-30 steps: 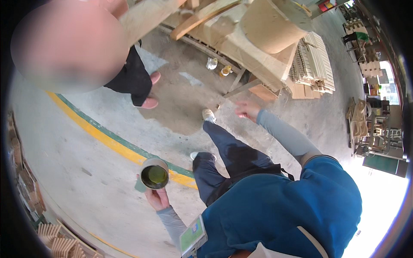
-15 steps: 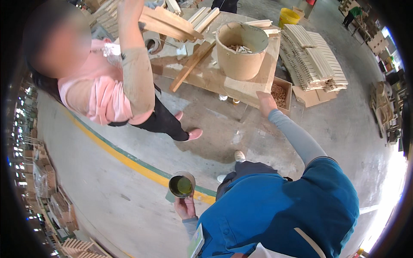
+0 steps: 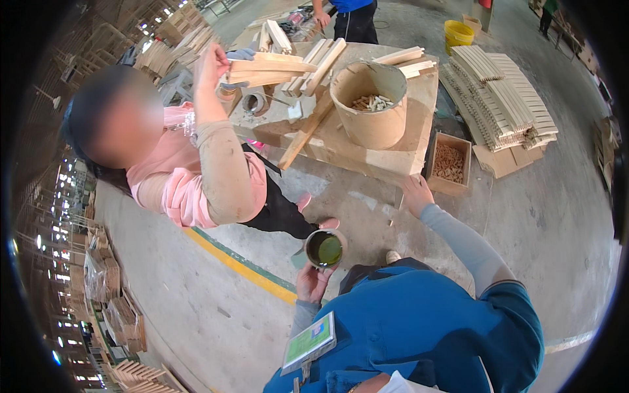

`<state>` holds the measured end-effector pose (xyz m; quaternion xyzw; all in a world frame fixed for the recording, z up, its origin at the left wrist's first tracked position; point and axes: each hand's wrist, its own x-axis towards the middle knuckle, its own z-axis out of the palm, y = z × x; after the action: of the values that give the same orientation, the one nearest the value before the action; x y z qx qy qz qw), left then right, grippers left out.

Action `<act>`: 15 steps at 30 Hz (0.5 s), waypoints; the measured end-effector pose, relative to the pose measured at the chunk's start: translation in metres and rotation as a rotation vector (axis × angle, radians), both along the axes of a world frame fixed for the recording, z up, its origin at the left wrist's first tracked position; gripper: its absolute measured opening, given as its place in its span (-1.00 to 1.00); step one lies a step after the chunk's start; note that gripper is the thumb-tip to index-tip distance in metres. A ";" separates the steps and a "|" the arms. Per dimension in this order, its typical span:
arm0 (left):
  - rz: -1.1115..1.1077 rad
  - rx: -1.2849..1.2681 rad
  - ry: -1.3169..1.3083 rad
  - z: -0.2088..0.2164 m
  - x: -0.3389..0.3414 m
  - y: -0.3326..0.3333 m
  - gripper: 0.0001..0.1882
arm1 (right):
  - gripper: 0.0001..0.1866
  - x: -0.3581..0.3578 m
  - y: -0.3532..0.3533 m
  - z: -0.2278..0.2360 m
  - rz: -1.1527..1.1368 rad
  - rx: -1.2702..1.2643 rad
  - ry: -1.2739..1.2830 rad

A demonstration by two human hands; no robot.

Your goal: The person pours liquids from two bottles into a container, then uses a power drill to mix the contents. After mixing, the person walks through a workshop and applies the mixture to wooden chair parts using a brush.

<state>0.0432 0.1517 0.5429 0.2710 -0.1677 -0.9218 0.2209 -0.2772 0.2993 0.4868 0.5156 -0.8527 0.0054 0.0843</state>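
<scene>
"What's in the left hand (image 3: 312, 283)?"
"It's gripping a cup (image 3: 315, 247), greenish inside, right in those fingers!"
"And the right hand (image 3: 417, 194)?"
"At the table (image 3: 420, 121) corner, box (image 3: 447, 187) just beside, bucket (image 3: 370, 128) beyond; whether it's gripping, I can't tell!"

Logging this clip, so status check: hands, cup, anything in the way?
Left hand holding cup, greenish contents inside. Right hand at near corner of table, contact unclear. Co-worker in pink close on left.
</scene>
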 end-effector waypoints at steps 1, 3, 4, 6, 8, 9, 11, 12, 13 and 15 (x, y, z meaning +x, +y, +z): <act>-0.031 0.012 0.003 -0.002 0.000 0.001 -0.64 | -0.58 0.007 0.005 0.000 -0.002 0.023 -0.037; -0.100 0.004 0.034 -0.007 -0.005 -0.009 -0.64 | -0.63 0.018 0.025 -0.012 -0.033 0.011 -0.085; -0.059 0.034 -0.053 -0.017 0.030 -0.012 -0.64 | -0.62 0.056 0.015 -0.008 -0.045 0.330 -0.389; -0.178 0.056 0.013 -0.009 0.004 -0.019 -0.64 | -0.44 0.066 0.046 -0.043 -0.292 0.133 -0.657; -0.283 0.040 0.024 0.004 -0.012 -0.021 -0.64 | -0.26 0.079 0.057 -0.068 -0.435 0.015 -0.967; -0.324 0.019 0.003 0.012 -0.015 -0.024 -0.63 | -0.19 0.089 0.052 -0.072 -0.460 0.037 -1.158; -0.379 -0.017 -0.058 0.015 -0.007 -0.030 -0.64 | -0.13 0.111 0.025 -0.066 -0.440 0.117 -1.314; -0.422 -0.052 -0.072 0.020 -0.015 -0.032 -0.64 | -0.11 0.108 0.016 -0.066 -0.414 0.096 -1.295; -0.461 -0.075 -0.106 0.023 -0.019 -0.031 -0.65 | -0.10 0.108 0.013 -0.068 -0.398 0.017 -1.259; -0.476 -0.004 -0.067 0.016 -0.029 -0.027 -0.72 | -0.10 0.105 0.010 -0.062 -0.468 -0.125 -1.307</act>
<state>0.0144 0.1244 0.5586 0.2535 -0.2360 -0.9381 -0.0079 -0.1721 0.3091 0.4252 0.2034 -0.8154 0.3454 -0.4176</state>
